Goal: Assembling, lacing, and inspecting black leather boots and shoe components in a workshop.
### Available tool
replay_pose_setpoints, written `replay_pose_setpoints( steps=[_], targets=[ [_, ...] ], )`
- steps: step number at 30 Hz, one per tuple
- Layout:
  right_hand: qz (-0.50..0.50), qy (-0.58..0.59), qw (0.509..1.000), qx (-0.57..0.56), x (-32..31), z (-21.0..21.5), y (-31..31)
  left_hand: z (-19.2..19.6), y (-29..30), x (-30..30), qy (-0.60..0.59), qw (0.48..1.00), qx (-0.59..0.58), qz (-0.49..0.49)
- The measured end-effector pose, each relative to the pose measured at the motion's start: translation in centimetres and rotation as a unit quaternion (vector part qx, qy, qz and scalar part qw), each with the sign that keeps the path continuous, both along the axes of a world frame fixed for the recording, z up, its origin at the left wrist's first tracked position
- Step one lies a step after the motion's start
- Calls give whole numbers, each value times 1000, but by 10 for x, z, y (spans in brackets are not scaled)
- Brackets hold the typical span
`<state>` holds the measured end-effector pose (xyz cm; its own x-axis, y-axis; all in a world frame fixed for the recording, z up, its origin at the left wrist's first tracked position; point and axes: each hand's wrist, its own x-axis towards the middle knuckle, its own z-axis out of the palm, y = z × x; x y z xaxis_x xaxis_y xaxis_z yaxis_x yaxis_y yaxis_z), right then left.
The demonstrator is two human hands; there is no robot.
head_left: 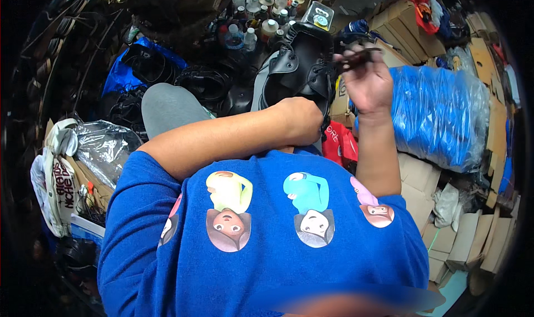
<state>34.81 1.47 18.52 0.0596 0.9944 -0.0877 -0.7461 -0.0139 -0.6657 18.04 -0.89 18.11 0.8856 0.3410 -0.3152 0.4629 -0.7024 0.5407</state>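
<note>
A black leather boot (305, 52) with metal eyelets lies across my lap, its open top towards me. My left hand (303, 116) is closed at the boot's near edge, its fingers mostly hidden behind the knuckles. To the right of the boot, my right hand (368, 86) is raised with its fingers curled around a slim dark tool (359, 59). That tool's exact kind is blurred, and it points sideways near the boot's upper right side.
Several bottles (261, 16) stand beyond the boot. More black shoes (203, 83) lie to the left, near a blue bag (117, 72). A plastic-wrapped blue bundle (439, 114) and cardboard boxes (403, 30) crowd the right. A red bag (342, 144) sits beside my right forearm.
</note>
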Motion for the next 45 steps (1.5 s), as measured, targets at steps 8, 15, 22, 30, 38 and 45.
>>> replay_pose_setpoints(
  steps=[8, 15, 22, 30, 38, 45],
  targets=[
    [3, 233, 964, -128, 14, -40, -27, -53, 25, -77, -344, 806, -184, 445],
    [19, 196, 974, -111, 6, -40, -25, -86, 52, -59, -318, 538, -639, 449],
    [16, 147, 983, -110, 2, -31, -19, -50, 109, -46, -558, 424, -593, 397],
    [56, -361, 924, -112, -15, 25, 14, 73, 99, -30, -394, 892, -109, 195],
    [297, -586, 753, 42, -28, 61, 22, 103, 112, -20, -279, 950, -130, 55],
    [229, -670, 693, 135, -20, 86, 13, 41, 129, -28, -213, 928, -288, 102]
  ],
)
